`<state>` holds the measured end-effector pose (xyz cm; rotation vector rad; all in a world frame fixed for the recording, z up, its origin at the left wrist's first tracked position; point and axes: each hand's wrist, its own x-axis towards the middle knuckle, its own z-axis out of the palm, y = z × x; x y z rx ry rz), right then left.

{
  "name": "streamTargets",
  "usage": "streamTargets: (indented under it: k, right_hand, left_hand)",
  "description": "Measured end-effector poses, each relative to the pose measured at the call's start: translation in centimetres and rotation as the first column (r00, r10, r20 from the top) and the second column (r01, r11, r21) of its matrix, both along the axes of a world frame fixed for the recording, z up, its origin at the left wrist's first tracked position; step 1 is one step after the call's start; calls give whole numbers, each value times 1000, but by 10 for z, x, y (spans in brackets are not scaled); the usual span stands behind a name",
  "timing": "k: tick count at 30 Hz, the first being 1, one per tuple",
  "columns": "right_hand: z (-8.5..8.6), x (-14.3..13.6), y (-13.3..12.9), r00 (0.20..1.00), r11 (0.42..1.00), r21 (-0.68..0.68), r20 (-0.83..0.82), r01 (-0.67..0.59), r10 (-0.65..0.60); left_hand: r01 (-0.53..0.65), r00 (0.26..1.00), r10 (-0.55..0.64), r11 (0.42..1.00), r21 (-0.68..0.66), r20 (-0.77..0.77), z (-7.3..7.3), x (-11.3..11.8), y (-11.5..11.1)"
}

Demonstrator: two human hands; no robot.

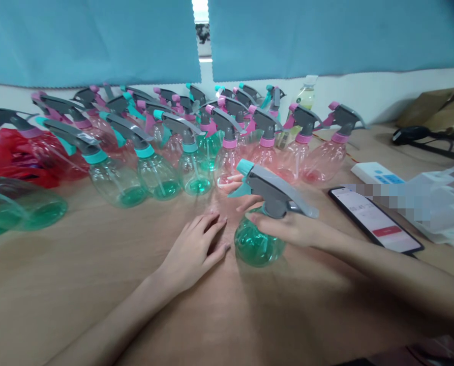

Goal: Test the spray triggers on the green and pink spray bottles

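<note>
A green-tinted spray bottle point(258, 243) with a grey trigger head and turquoise nozzle stands close to upright in front of me. My right hand point(280, 227) is round its neck, the thumb on the near side and the fingers reaching past the far side. Whether the base touches the table cannot be made out. Just left of the bottle, my left hand point(196, 249) lies on the table with its fingers apart and slightly bent, holding nothing. Behind both hands stand more spray bottles, among them a green one point(194, 178) and a pink one point(267, 152).
Several rows of green and pink spray bottles fill the table's back. A red plastic bag point(39, 170) lies at the left. On the right are a phone point(375, 218), a white box-shaped item point(377, 174), a clear plastic container point(440, 193) and a cardboard piece point(430, 108).
</note>
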<state>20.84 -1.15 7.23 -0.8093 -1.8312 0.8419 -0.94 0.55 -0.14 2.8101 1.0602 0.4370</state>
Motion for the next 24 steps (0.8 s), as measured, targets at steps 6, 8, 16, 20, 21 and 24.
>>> streamTargets:
  k: [6,8,16,20,21,24]
  right_hand:
    - [2,0,1,999,1000,-22,43,-6,7]
    - [2,0,2,999,1000,-5,33,-12,12]
    - [-2,2,2,1000,999,39,2,-11,10]
    - [-5,2,3,1000,999,34,-16,-23,23]
    - [-5,2,4,999,999,27,-19,-27,27]
    - [-5,2,4,999,1000,14,-36,-24,25]
  left_hand:
    - [0,1000,0,1000,-11,0,0,1,0]
    - [-2,1000,2,1000,-17,7,-1,0,0]
    - [1,1000,0,1000,-28,27,-1,-1,-1]
    - [3,1000,-2,1000,-23,23,-1,-1,-1]
    - [1,1000,-1,1000,-23,23,-1,-1,-1]
    - [-3,1000,4,1000,-24,29,0,-1,-1]
